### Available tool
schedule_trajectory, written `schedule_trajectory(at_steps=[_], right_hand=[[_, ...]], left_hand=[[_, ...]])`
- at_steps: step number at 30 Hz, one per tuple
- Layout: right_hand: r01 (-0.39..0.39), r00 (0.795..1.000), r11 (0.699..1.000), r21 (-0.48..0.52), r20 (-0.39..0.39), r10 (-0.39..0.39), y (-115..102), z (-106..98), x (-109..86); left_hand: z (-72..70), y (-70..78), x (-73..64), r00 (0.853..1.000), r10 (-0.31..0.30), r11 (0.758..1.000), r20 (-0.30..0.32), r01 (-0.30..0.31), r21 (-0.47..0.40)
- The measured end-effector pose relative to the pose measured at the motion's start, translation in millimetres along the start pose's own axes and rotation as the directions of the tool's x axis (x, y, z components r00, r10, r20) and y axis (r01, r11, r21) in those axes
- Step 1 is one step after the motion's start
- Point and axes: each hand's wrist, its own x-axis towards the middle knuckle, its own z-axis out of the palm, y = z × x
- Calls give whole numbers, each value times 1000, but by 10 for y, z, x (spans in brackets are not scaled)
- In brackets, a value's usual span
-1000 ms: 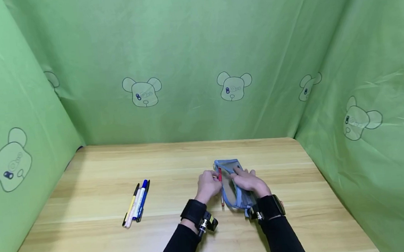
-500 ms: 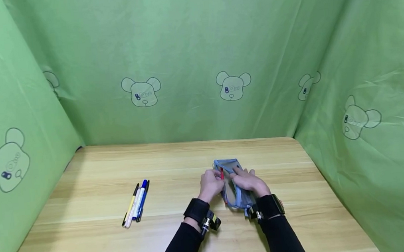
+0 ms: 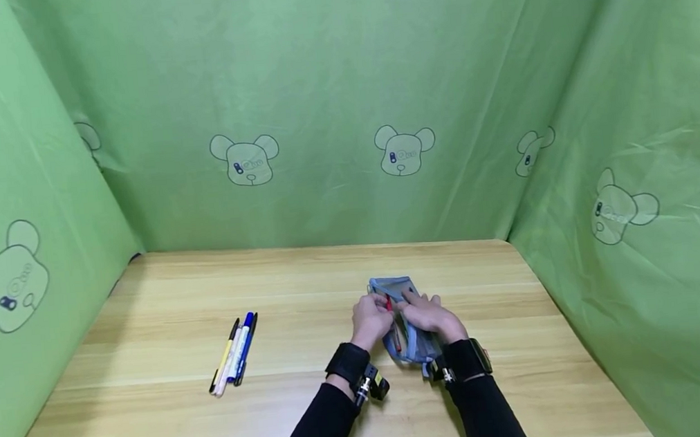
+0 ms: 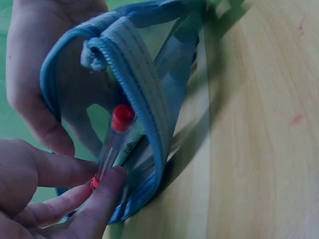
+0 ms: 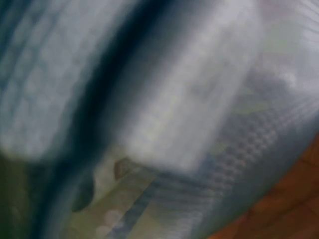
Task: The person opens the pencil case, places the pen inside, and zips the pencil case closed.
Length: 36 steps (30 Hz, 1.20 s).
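A blue mesh pencil case [image 3: 424, 342] lies on the table, its zipped mouth spread apart. My left hand [image 3: 371, 319] pinches a clear-barrelled pen with red ends [image 4: 123, 118] between thumb and fingers. That pen sits within the mouth of the case, its length along the opening. Across from it, my right hand [image 3: 431, 315] holds the case by the edge of its mouth, some fingers showing through the mesh. Inside, behind the red pen, lies a pale pen with dark lettering [image 4: 132, 143]. The right wrist view is filled by blurred mesh and blue trim [image 5: 124, 64].
Several pens [image 3: 235, 353], with yellow, white, blue and black parts, lie side by side on the left of the wooden table [image 3: 146, 313]. Green cloth [image 3: 312, 76] printed with bear heads walls the table at the back and both sides.
My left hand has moved slightly right, bringing the red pen from the case's left edge into its mouth. The right hand and the pens on the left stay put.
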Motion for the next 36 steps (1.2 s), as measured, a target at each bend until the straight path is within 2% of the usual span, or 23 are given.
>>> schedule_trajectory(at_steps=[6,12,16,27,36], right_hand=[[1,1000,1000,8,5,-1,9,1,-3],[21,1000,1000,16,10,-21,12,-4,-14],[23,1000,1000,21,12,-23,17,-3,-10],[27,1000,1000,-12,13,-26,28,2,1],[20,1000,1000,-7,13,-20,21,-5,3]], left_hand=[[72,-12,-2,1000,-6,1000,-24,6,14],[137,-48,2,994,83,996,-65,-84,-9],[181,-72,1,990,113,993,-86,-115,-21],[252,-95,-1,987,117,991,-114,-123,-53],[308,-94,8,986,83,993,-147,-94,-66]])
